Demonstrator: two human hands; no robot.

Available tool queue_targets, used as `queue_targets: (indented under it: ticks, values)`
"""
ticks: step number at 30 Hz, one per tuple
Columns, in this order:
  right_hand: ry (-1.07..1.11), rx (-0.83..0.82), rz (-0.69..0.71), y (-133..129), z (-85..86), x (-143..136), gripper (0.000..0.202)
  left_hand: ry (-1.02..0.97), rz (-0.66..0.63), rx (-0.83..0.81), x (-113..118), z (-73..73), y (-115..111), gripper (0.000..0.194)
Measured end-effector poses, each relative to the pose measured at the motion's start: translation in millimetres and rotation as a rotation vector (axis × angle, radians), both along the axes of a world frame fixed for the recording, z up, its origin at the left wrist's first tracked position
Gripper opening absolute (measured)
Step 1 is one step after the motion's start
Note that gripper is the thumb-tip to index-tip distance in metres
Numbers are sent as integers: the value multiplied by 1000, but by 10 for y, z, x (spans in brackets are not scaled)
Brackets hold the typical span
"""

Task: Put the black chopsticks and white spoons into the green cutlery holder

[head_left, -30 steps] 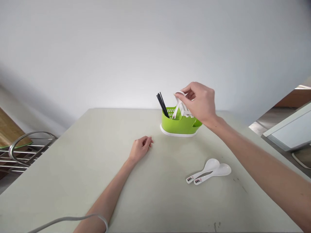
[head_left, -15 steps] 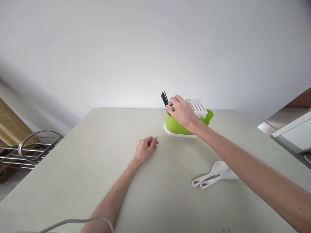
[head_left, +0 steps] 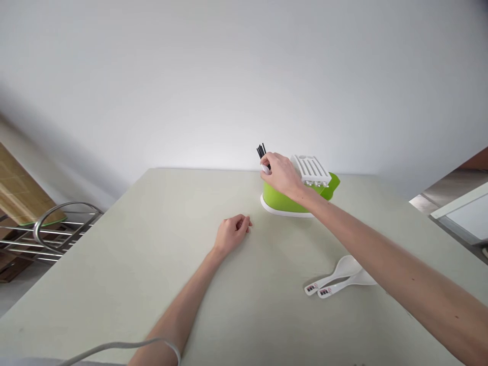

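Note:
A green utensil holder with a white base and a white slotted top stands near the wall. At its left end my right hand pinches a white spoon; its rounded end shows between the fingers, and its lower part is hidden. Black chopsticks stick up just behind that hand. My left hand rests on the table to the left of the holder, fingers curled in, with nothing visible in them. Two white spoons lie side by side under my right forearm, which partly covers their bowls.
The pale table reaches back to a plain wall. A grey cable crosses my left forearm. Beyond the table's left edge are a metal rack and a wooden board. A white cabinet-like thing stands at the right.
My right hand has shifted slightly left relative to the holder, with the white spoon still in it. The whole view has drifted a little; my left hand stays put on the table.

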State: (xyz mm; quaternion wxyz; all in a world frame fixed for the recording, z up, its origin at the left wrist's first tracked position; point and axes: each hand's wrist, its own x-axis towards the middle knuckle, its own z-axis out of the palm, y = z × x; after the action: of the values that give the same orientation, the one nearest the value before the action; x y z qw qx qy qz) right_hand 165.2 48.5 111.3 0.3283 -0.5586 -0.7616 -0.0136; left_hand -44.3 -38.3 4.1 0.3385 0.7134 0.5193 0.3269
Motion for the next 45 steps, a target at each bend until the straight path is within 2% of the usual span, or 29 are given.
queue_targets:
  ticks: [3,6,10,14,17,19,23,27,30,35,38,41,45]
  values:
    - [55,-39,8,-31,23,11,30,3,1,-4,-1,7,-1,48]
    - [115,-52,58,-194,90,54,36,3,-1,-10,-2,20,-1,49]
    - [110,9,252,-659,191,251,25,-4,-10,-7,-3,36,2,49]
    - [-115,-48,468,-1211,151,684,17,3,-6,6,6,38,9,49]
    - [-328,-130,427,-1525,17,1105,23,-1,-10,14,14,32,16,48]
    - [-399,-228,351,-1672,-77,1386,28,-2,-16,19,18,29,18,48]
    - [-326,-497,152,-1869,-220,1867,32,-8,-13,26,19,31,13,47]
    - [-178,-744,4,-2014,-362,2187,49,-10,-4,25,20,40,4,47]
    - [-83,-902,-29,-2114,-480,2295,59,1,5,34,27,53,-4,47]
    - [140,-1090,2,-2206,-650,2289,68,9,16,32,37,81,-11,47]
    - [240,-1142,47,-2205,-725,2277,69,14,21,26,41,94,-16,47]
    - [318,-1174,123,-2194,-793,2311,64,16,23,25,45,100,-21,47]
    - [404,-1220,155,-2205,-867,2387,57,9,17,14,47,101,-22,48]
